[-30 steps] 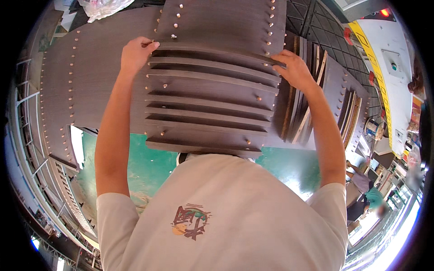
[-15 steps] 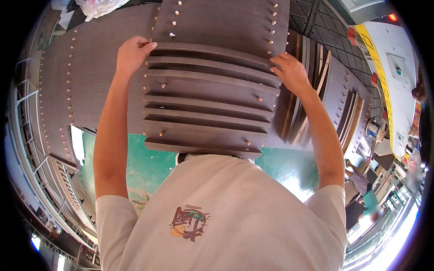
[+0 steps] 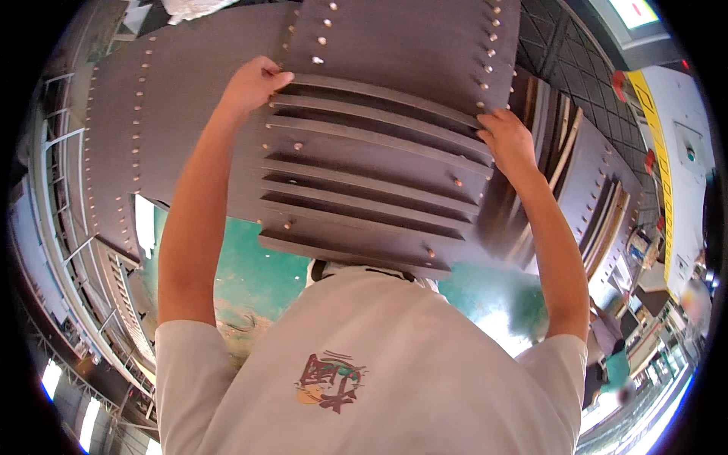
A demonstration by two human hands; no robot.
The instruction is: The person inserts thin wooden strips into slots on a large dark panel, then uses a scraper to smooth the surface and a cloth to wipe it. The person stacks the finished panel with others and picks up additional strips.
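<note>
A dark brown wooden board lies in front of me, with several narrow brown slats standing on edge across it. My left hand pinches the left end of the farthest slat between thumb and fingers. At that slat's right end, my right hand has its fingers curled round the tip; the fingers partly hide this end. Between the slats, short wooden dowels stick up from the board. The nearest slat runs along the board's near edge, close to my body.
A larger dark panel with rows of dowels extends beyond the slats, and another panel lies to the left. Stacked boards stand at the right. Past them is a white machine with a yellow strip. A person is farther right.
The whole view has shifted, so the board and both hands appear farther right in the picture. Both hands stay at the ends of the farthest slat.
</note>
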